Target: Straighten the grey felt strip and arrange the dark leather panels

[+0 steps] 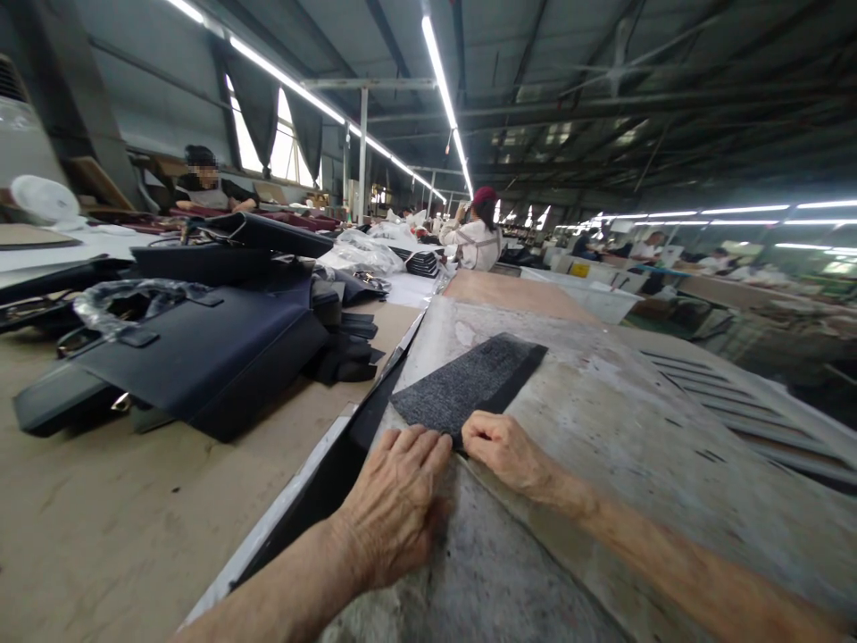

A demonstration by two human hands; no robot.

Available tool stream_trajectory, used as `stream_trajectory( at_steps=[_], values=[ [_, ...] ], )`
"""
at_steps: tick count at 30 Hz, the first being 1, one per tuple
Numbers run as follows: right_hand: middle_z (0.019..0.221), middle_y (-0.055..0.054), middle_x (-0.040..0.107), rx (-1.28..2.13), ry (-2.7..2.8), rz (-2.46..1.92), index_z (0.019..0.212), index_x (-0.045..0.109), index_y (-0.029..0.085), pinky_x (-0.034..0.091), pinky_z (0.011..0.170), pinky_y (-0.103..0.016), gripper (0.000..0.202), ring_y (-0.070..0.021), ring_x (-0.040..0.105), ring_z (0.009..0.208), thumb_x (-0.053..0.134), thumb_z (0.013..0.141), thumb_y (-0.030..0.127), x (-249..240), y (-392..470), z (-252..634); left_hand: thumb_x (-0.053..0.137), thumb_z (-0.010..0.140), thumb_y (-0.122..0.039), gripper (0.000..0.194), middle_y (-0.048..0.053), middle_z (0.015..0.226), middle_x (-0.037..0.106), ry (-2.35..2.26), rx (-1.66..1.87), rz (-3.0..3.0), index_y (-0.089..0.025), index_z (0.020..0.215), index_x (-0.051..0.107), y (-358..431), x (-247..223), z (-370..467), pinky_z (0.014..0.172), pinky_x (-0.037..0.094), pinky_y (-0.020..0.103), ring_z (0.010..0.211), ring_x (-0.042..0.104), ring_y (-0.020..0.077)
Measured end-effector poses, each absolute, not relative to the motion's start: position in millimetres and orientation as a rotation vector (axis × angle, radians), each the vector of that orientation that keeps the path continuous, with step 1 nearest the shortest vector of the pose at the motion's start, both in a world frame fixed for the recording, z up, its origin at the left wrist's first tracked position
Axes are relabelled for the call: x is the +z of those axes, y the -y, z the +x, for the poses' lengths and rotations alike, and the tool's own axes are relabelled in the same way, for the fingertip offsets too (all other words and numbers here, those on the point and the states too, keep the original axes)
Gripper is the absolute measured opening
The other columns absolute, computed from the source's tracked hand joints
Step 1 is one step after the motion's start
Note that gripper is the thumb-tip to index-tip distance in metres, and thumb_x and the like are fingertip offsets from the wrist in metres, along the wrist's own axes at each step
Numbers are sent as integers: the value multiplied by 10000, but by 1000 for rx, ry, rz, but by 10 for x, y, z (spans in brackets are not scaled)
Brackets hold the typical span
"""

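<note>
Both hands low centre, on a stained grey work board [603, 420] that sits tilted on the worktop [100, 500]. Left hand [395, 500] lies palm down, fingers together and flat, pressing on the near grey surface just short of a dark grey felt strip [469, 379]; fingertips at the strip's near end, touching or almost, hard to tell. Its grip holds nothing, just pressed flat. Right hand [502, 451] just beside it, fingers curled down onto the strip's near corner; looks like a pinch or press on the edge, but whether the felt is actually nipped between fingers cannot be told. The two hands nearly touch.

Felt strip: long, narrow, lying flat on the board, running away from the hands up and to the right, far end cut square.

Left edge of the board: a dark rail or strip [361, 420] runs along it, beside the left forearm.

Left of the board, on the brown worktop: a pile of dark navy bag panels [201, 357], one with a handle wrapped in clear plastic [134, 295], small dark cut pieces [345, 357] next to them. Further back, clear plastic bags [361, 254].

Background: a person in a red cap and white top [478, 237] well beyond the board, another person seated far left [204, 183]. Long ceiling light tubes [445, 98] overhead.
</note>
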State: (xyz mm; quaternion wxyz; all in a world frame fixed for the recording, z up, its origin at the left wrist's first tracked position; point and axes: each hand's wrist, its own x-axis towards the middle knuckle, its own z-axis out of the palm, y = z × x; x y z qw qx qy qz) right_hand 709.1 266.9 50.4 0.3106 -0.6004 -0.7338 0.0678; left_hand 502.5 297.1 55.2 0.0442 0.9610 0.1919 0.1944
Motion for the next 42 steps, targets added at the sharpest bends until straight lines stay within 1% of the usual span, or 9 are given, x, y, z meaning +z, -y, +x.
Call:
stream_trajectory(
  at_steps=[5, 13, 19, 24, 28, 30, 34, 37, 42],
  values=[
    [697, 8, 510, 179, 1935, -1567, 656, 501, 114, 439, 661, -251, 305, -105, 505, 672, 517, 913, 279, 514, -2632, 7056, 453, 840, -243, 322, 91, 1120, 486, -619, 643, 2916, -160, 1151, 465, -2989, 544, 5112, 939, 331, 430, 1055, 401, 250],
    [774, -8, 549, 193, 2072, -1523, 741, 559, 114, 450, 700, -268, 195, -120, 530, 750, 520, 902, 216, 589, -2641, 7055, 418, 850, -209, 260, 63, 1073, 481, -623, 640, 2904, -188, 1104, 470, -2999, 457, 5131, 896, 344, 420, 996, 409, 227],
    [794, -9, 525, -23, 1962, -1701, 702, 563, 124, 402, 741, -289, 100, -145, 486, 800, 651, 744, 146, 607, -2617, 6894, 395, 871, -226, 279, 44, 1191, 442, -638, 673, 2893, -213, 1145, 451, -3043, 393, 5156, 957, 296, 438, 1081, 372, 230],
    [775, -11, 538, -107, 1972, -1846, 701, 584, 142, 372, 698, -278, 80, -159, 479, 782, 661, 681, 153, 674, -2601, 6799, 394, 876, -225, 272, 28, 1201, 448, -642, 708, 2885, -231, 1139, 463, -3052, 369, 5167, 958, 293, 434, 1092, 369, 223],
    [826, -35, 542, -228, 2014, -1923, 759, 604, 147, 342, 762, -331, 177, -198, 459, 841, 682, 600, 138, 714, -2555, 6738, 358, 901, -243, 271, 21, 1207, 451, -663, 735, 2877, -245, 1155, 451, -3051, 364, 5166, 941, 305, 440, 1084, 374, 227],
    [834, -34, 539, -250, 2012, -1976, 776, 605, 142, 343, 783, -344, 179, -197, 459, 846, 692, 619, 156, 707, -2545, 6720, 342, 911, -249, 268, 21, 1205, 453, -673, 739, 2876, -245, 1153, 455, -3053, 368, 5166, 940, 304, 441, 1083, 374, 227],
    [793, -6, 537, -206, 1953, -2115, 740, 581, 139, 391, 769, -316, 38, -150, 486, 785, 616, 753, 131, 691, -2587, 6717, 353, 899, -250, 288, 33, 1206, 452, -693, 729, 2890, -234, 1170, 449, -3054, 384, 5170, 952, 297, 452, 1092, 368, 233],
    [770, -1, 543, -141, 1880, -2215, 721, 568, 141, 422, 732, -293, 103, -128, 500, 733, 590, 817, 170, 714, -2651, 6717, 360, 889, -249, 290, 43, 1214, 450, -706, 720, 2893, -226, 1160, 458, -3050, 381, 5170, 954, 298, 468, 1099, 366, 243],
    [739, 2, 541, -30, 1828, -2224, 692, 551, 134, 432, 763, -306, 176, -129, 517, 748, 599, 838, 220, 766, -2753, 6745, 379, 882, -291, 335, 48, 1238, 436, -728, 703, 2891, -239, 1209, 429, -3047, 360, 5165, 962, 287, 498, 1131, 347, 269]
  ],
)
